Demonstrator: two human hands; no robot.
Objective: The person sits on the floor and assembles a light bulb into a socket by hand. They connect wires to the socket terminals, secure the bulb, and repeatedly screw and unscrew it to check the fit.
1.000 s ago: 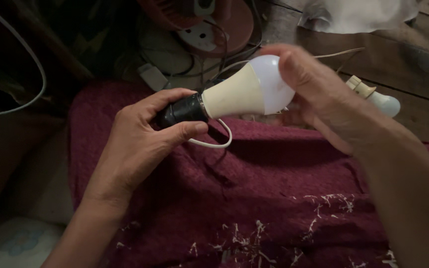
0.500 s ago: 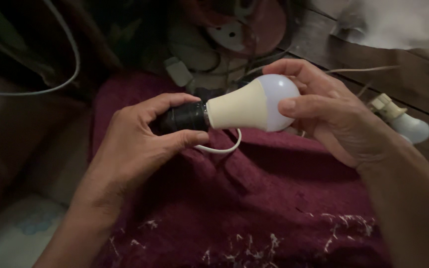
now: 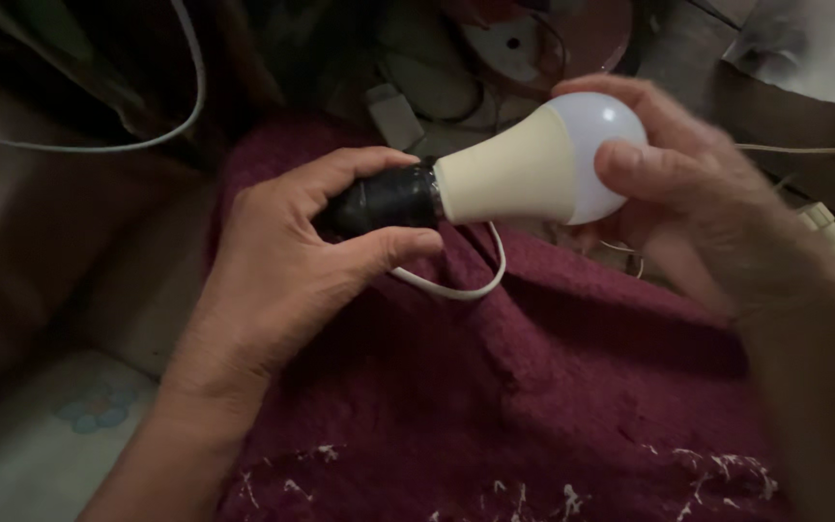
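Maroon cloth [image 3: 533, 387] covers the lap below both hands. Left hand [image 3: 282, 261] is wrapped around a black lamp socket [image 3: 384, 200]; right hand [image 3: 698, 203] grips the white dome of the bulb [image 3: 533, 169] seated in it. White wire [image 3: 456, 285] loops beneath. Beyond, a reddish round object [image 3: 553, 39] lies among cables.

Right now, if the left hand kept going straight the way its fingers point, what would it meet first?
The left hand, gripping the black socket, points up and right along the bulb. Straight on, it would probably meet the right hand on the bulb's dome first; depth is unclear.
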